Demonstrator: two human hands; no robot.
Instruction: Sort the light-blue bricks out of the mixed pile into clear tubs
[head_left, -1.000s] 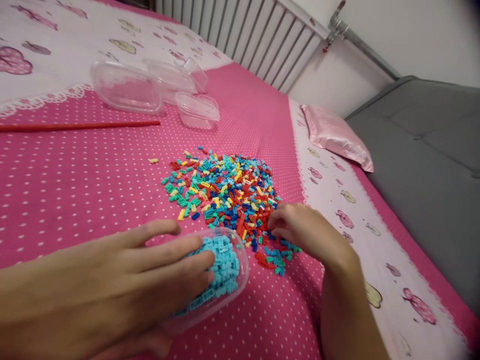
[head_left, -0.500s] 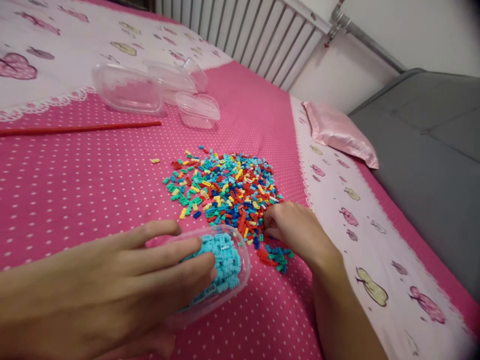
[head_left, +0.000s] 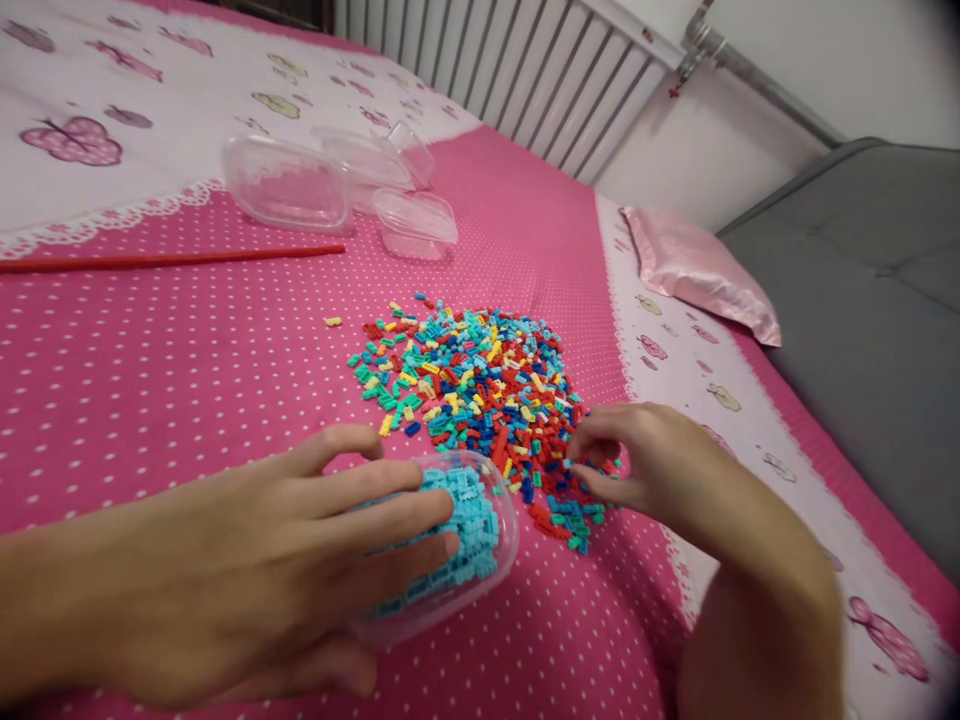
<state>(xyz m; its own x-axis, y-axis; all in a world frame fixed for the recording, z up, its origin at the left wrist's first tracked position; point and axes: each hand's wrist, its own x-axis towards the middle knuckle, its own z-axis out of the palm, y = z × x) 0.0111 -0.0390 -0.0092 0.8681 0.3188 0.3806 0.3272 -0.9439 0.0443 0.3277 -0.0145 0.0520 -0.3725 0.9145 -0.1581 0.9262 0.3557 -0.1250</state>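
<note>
In the head view, the left hand point(head_left: 300, 560) drapes over a clear plastic tub point(head_left: 507, 545) of light-blue toy bricks point(head_left: 474, 530), fingers slightly spread — whether it grips, I cannot tell. The right hand point(head_left: 651, 450), thumb and forefinger narrowly apart, is at the multicoloured brick pile point(head_left: 487, 380) on the polka-dot bedsheet point(head_left: 225, 380) — whether it pinches one is unclear.

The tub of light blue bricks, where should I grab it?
Probably the rounded right end of the clear tub, just under its rim, coming from the right. That end sticks out uncovered, while the left hand lies over the other. Keep it level: the top is open and light blue bricks are heaped inside.
</note>
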